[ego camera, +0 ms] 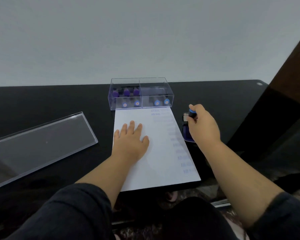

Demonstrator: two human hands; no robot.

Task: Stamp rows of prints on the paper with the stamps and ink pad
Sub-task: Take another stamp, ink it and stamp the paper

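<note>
A white sheet of paper (pixel 160 153) lies on the black table, with a column of faint blue prints down its right side. My left hand (pixel 131 141) presses flat on the paper's left half, fingers spread. My right hand (pixel 202 126) grips a black stamp with a blue cap (pixel 191 113) just right of the paper, above the blue ink pad (pixel 187 134), which my hand partly hides. Whether the stamp touches the pad I cannot tell.
A clear plastic box (pixel 140 93) at the paper's far edge holds several purple-capped and blue-capped stamps in two compartments. Its clear lid (pixel 42 142) lies flat at the left. A dark wooden post (pixel 291 66) rises at the right. The table's near edge runs under my arms.
</note>
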